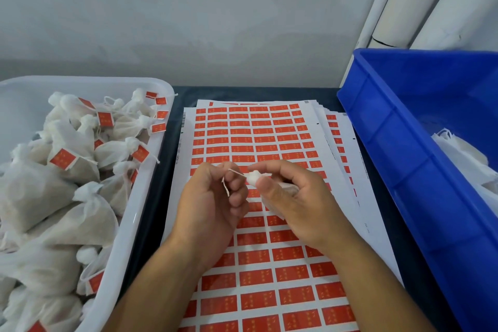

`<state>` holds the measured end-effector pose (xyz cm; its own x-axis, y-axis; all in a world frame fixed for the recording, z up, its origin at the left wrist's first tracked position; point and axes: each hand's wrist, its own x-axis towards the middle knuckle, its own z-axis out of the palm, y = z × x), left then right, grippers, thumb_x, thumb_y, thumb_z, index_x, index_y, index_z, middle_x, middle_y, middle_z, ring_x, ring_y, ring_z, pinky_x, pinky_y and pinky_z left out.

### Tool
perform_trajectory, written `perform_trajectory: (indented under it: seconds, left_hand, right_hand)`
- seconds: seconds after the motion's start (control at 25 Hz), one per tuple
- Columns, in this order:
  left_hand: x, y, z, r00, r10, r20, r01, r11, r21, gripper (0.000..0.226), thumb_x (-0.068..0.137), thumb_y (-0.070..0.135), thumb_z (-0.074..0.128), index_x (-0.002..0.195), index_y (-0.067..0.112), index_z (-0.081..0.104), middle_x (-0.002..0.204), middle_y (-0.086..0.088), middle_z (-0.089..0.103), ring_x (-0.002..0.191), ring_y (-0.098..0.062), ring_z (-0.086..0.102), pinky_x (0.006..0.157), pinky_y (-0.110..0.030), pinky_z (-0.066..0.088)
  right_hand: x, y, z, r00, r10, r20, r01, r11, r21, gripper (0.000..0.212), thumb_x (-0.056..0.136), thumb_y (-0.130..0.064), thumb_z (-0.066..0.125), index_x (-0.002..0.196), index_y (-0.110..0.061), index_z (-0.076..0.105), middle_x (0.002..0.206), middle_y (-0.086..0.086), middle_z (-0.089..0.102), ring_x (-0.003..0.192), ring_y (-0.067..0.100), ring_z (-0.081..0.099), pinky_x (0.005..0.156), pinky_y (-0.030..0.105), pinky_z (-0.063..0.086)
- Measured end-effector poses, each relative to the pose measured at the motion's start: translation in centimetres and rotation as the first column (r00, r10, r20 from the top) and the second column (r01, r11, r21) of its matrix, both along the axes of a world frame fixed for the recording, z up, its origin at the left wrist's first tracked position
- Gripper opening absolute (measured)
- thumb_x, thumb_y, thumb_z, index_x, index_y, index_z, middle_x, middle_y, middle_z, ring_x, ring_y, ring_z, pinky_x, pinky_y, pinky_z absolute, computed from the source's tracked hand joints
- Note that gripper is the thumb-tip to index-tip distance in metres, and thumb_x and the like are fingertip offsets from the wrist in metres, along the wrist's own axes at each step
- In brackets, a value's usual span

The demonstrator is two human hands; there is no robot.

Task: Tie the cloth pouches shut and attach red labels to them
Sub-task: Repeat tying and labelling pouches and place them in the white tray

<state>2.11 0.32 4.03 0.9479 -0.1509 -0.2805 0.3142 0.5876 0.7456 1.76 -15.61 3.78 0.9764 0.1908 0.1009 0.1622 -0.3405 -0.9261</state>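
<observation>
Head view: right hand (291,197) grips pouch (254,178); left hand (213,197) apparently pinches its string (237,173).

Pouches (67,191) matt white cloth; label sheets (256,143) smooth paper; blue bin (404,143), white tray (140,213) glossy plastic

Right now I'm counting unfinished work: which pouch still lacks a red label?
The pouch gripped in the right hand; those in the white tray show labels.
</observation>
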Motion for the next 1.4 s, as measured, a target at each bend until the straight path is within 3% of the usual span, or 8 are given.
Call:
perform_trajectory:
  seconds: [0.2, 0.4, 0.64, 0.8, 1.04, 1.16, 1.28, 1.4]
  left_hand:
    - [0.0, 0.0, -0.2, 0.999, 0.015, 0.045, -0.015, 1.0, -0.001, 0.035, 0.095, 0.016, 0.042, 0.063, 0.019, 0.058, 0.067, -0.001, 0.045, 0.056, -0.01, 0.041, 0.049, -0.022, 0.042]
    - [0.1, 0.0, -0.3, 0.999, -0.032, 0.04, 0.02, 0.962, 0.272, 0.033, 0.09, 0.022, 0.047, 0.058, 0.024, 0.056, 0.064, 0.0, 0.042, 0.056, -0.01, 0.041, 0.056, -0.025, 0.043]
    - [-0.2, 0.1, 0.0, 1.0, -0.025, 0.01, 0.023, 0.992, 0.127, 0.038, 0.095, 0.014, 0.044, 0.062, 0.022, 0.062, 0.067, -0.001, 0.048, 0.056, -0.01, 0.045, 0.052, -0.024, 0.043]
    - [0.0, -0.1, -0.1, 1.0, 0.009, 0.004, -0.01, 0.94, 0.341, 0.043, 0.101, 0.019, 0.044, 0.062, 0.022, 0.063, 0.062, 0.001, 0.053, 0.056, -0.01, 0.049, 0.054, -0.022, 0.046]
    - [-0.8, 1.3, -0.1, 0.973, -0.064, 0.22, -0.192, 0.302, 0.934, 0.009, 0.1, 0.052, 0.053, 0.107, 0.048, 0.047, 0.1, 0.026, 0.064, 0.079, -0.003, 0.068, 0.059, -0.009, 0.052]
    - [-3.0, 2.6, -0.8, 0.959, -0.232, 0.164, -0.18, -0.047, 0.983, 0.037, 0.099, 0.051, 0.054, 0.133, 0.048, 0.039, 0.138, 0.016, 0.05, 0.111, -0.009, 0.06, 0.087, -0.03, 0.054]
    - [-7.4, 4.3, -1.1, 0.962, -0.243, 0.128, -0.161, -0.123, 0.979, 0.045, 0.096, 0.058, 0.05, 0.137, 0.049, 0.036, 0.147, 0.016, 0.042, 0.117, -0.006, 0.053, 0.097, -0.036, 0.052]
    - [-12.6, 5.6, -0.6, 0.955, -0.267, 0.128, -0.173, -0.152, 0.973, 0.048, 0.087, 0.057, 0.058, 0.131, 0.042, 0.046, 0.135, 0.01, 0.056, 0.1, -0.006, 0.059, 0.083, -0.037, 0.059]
  right_hand:
    - [0.3, -1.0, -0.1, 0.997, 0.044, 0.059, -0.03, 0.974, -0.224, 0.026, 0.085, -0.08, 0.048, 0.112, -0.078, 0.05, 0.117, -0.053, 0.047, 0.116, -0.026, 0.042, 0.077, 0.003, 0.04]
    - [0.2, -1.4, -0.5, 0.996, 0.035, 0.076, -0.012, 0.956, -0.293, 0.018, 0.088, -0.071, 0.054, 0.106, -0.072, 0.054, 0.11, -0.034, 0.049, 0.112, -0.013, 0.047, 0.073, 0.005, 0.043]
    - [0.5, -1.4, -1.3, 0.992, 0.008, 0.124, 0.041, 0.922, -0.385, 0.015, 0.096, -0.058, 0.057, 0.105, -0.062, 0.047, 0.109, -0.039, 0.047, 0.108, -0.012, 0.049, 0.076, 0.006, 0.037]
    - [0.5, -1.7, -1.7, 0.99, -0.006, 0.143, 0.064, 0.909, -0.411, 0.016, 0.097, -0.063, 0.052, 0.11, -0.066, 0.044, 0.113, -0.038, 0.046, 0.104, -0.015, 0.049, 0.079, 0.006, 0.032]
    - [0.9, -2.2, -1.8, 0.935, -0.275, 0.225, 0.331, 0.905, -0.268, 0.009, 0.1, -0.05, 0.056, 0.106, -0.044, 0.054, 0.1, -0.025, 0.062, 0.089, -0.004, 0.063, 0.062, 0.003, 0.044]
    - [0.9, -2.5, -1.8, 0.889, -0.372, 0.265, 0.428, 0.881, -0.199, 0.008, 0.1, -0.041, 0.061, 0.101, -0.038, 0.053, 0.091, -0.025, 0.061, 0.091, -0.006, 0.061, 0.061, 0.0, 0.044]
    - [1.0, -2.4, -1.9, 0.853, -0.424, 0.304, 0.485, 0.859, -0.165, 0.014, 0.099, -0.035, 0.065, 0.098, -0.034, 0.052, 0.091, -0.027, 0.058, 0.082, 0.0, 0.063, 0.067, 0.003, 0.042]
    - [1.2, -2.5, -2.3, 0.856, -0.432, 0.284, 0.494, 0.847, -0.198, 0.018, 0.096, -0.033, 0.069, 0.097, -0.032, 0.051, 0.092, -0.023, 0.058, 0.082, 0.002, 0.062, 0.069, 0.007, 0.041]
